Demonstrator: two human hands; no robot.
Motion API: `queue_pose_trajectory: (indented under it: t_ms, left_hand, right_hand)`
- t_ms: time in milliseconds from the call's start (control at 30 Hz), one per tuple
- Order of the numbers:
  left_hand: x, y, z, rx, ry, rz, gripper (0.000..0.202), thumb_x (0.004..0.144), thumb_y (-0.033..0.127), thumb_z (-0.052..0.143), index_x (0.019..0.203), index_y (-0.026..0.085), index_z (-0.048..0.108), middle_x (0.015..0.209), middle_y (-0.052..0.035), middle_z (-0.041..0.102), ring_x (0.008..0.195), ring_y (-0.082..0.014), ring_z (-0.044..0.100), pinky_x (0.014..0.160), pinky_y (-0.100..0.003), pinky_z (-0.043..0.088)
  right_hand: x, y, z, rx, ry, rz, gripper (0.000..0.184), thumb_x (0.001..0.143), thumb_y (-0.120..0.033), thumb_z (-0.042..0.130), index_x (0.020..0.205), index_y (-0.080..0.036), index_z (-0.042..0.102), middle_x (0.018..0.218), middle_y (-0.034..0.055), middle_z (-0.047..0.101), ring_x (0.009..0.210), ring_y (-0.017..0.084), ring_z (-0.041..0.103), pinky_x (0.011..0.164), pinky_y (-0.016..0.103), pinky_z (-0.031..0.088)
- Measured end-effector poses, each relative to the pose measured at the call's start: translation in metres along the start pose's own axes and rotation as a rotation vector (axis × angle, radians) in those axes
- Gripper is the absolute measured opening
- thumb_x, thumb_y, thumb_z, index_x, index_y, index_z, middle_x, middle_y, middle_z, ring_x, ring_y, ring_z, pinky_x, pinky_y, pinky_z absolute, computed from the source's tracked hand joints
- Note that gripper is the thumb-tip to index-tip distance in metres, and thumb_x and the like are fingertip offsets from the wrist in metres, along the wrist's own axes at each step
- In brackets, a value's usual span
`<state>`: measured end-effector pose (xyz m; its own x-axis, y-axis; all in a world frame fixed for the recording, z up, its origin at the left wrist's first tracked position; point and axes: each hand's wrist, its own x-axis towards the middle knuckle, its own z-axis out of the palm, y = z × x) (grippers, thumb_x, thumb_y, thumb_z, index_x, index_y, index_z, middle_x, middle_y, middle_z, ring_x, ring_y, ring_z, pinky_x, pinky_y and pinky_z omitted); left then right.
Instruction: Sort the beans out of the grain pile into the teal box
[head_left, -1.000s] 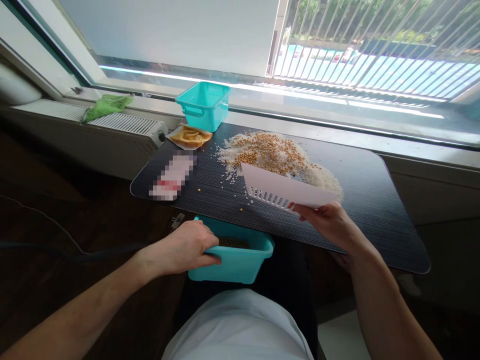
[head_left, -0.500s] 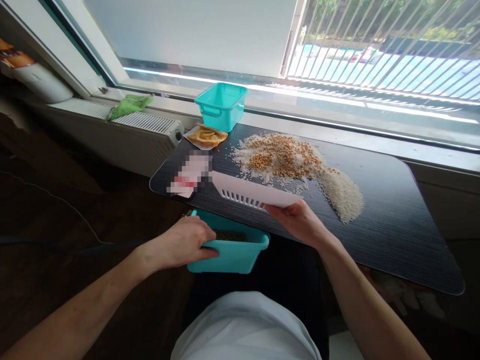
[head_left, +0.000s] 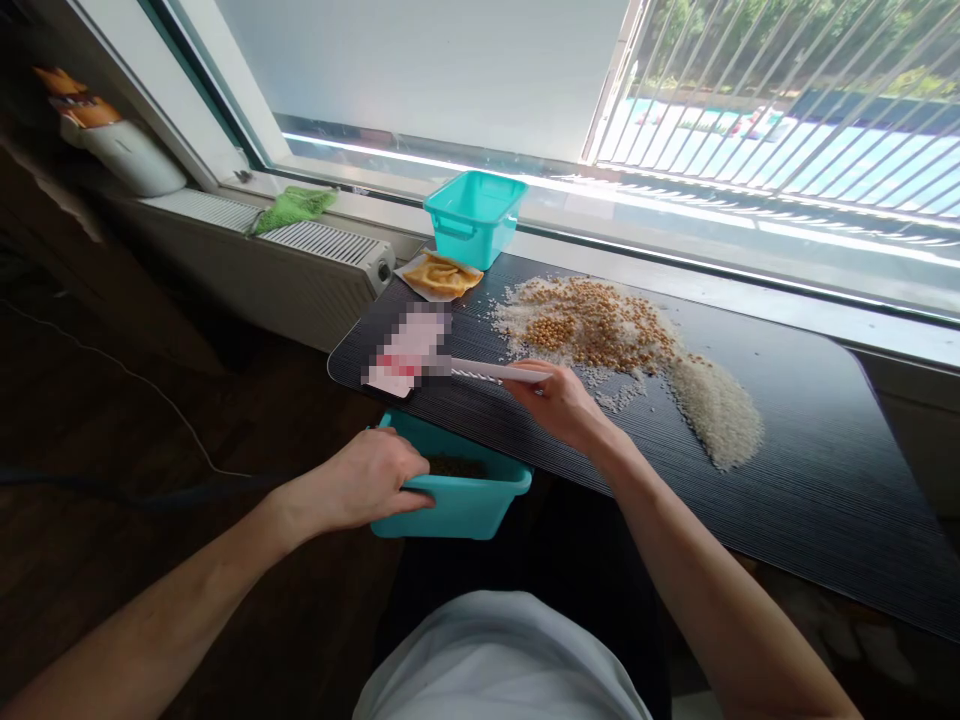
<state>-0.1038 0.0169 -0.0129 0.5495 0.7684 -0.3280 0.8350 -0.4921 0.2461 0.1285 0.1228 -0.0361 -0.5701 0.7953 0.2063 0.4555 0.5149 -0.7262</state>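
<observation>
The lower teal bin (head_left: pixel 450 514), rim (head_left: pixel 484 486) pinched by the left hand (head_left: pixel 379 477), is best steadied while the white card (head_left: pixel 480 370), pinched by the right hand (head_left: pixel 559 402), is held level.

No text can be read; the pale, red-marked item (head_left: pixel 409 345) on the table (head_left: pixel 810 420) is pixelated.

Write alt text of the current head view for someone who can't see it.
A person's left hand grips a turquoise bin by the rim in front of a dark tabletop, over which the right hand holds a white sheet. Beyond lies a pile of white and yellow grains; a second turquoise bin stands near the window.
</observation>
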Motion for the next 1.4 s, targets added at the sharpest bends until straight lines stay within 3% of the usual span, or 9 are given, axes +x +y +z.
queue_pose_trajectory:
  t_ms: [367,567,700,900,1133,1267,1400]
  left_hand:
    - [-0.002,-0.003,0.001,-0.007,0.027,0.010,0.027,0.083,0.036,0.062,0.063,0.018,0.058,0.064,0.0013,0.062,0.065,-0.0166,0.058,0.067,-0.027,0.037]
    - [-0.005,-0.006,0.002,0.024,0.052,-0.020,0.028,0.083,0.039,0.060,0.064,0.019,0.059,0.066,0.0011,0.064,0.067,-0.0161,0.059,0.066,-0.026,0.036]
    - [-0.007,-0.005,0.000,0.040,0.009,-0.055,0.024,0.083,0.039,0.062,0.068,0.019,0.061,0.071,-0.0007,0.065,0.073,-0.0190,0.060,0.068,-0.028,0.037]
    - [-0.003,0.011,-0.002,0.025,-0.006,-0.020,0.026,0.083,0.039,0.062,0.066,0.019,0.058,0.070,0.0004,0.063,0.072,-0.0178,0.059,0.068,-0.027,0.037]
    - [0.027,0.051,-0.001,0.001,-0.026,0.149,0.026,0.079,0.037,0.067,0.063,0.018,0.059,0.067,0.0009,0.064,0.070,-0.0171,0.059,0.066,-0.026,0.037]
    - [0.046,0.069,0.000,0.008,-0.026,0.256,0.029,0.079,0.038,0.067,0.061,0.018,0.057,0.065,0.0012,0.062,0.067,-0.0155,0.058,0.064,-0.025,0.037]
    - [0.060,0.075,0.003,-0.036,-0.029,0.355,0.032,0.082,0.039,0.064,0.061,0.017,0.053,0.065,0.0019,0.061,0.064,-0.0133,0.056,0.064,-0.024,0.038]
  right_hand:
    - [0.007,-0.001,0.003,-0.022,-0.034,-0.017,0.029,0.089,-0.031,0.042,0.082,-0.017,0.067,0.079,0.0036,0.065,0.066,0.014,0.054,0.060,0.023,0.039]
    - [0.000,-0.002,-0.002,0.061,-0.111,0.060,0.028,0.084,-0.037,0.051,0.085,-0.016,0.069,0.073,0.0020,0.066,0.065,0.015,0.055,0.058,0.023,0.041]
    - [-0.009,-0.006,-0.010,0.128,-0.136,0.126,0.030,0.081,-0.040,0.056,0.090,-0.016,0.071,0.070,0.0011,0.068,0.068,0.017,0.059,0.058,0.024,0.045]
    - [-0.055,-0.006,-0.031,0.111,0.081,0.213,0.031,0.081,-0.041,0.057,0.095,-0.018,0.072,0.082,0.0042,0.072,0.077,0.022,0.064,0.065,0.028,0.051]
    - [-0.139,0.017,-0.053,0.102,0.541,0.506,0.038,0.078,-0.046,0.059,0.095,-0.015,0.073,0.086,0.0077,0.074,0.075,0.024,0.067,0.067,0.035,0.054]
    - [-0.150,0.025,-0.061,0.073,0.630,0.615,0.039,0.074,-0.046,0.063,0.091,-0.012,0.074,0.075,0.0075,0.074,0.071,0.025,0.067,0.063,0.034,0.053]
    - [-0.137,0.034,-0.064,0.060,0.633,0.572,0.038,0.077,-0.046,0.060,0.090,-0.013,0.074,0.073,0.0057,0.073,0.073,0.024,0.066,0.062,0.031,0.051]
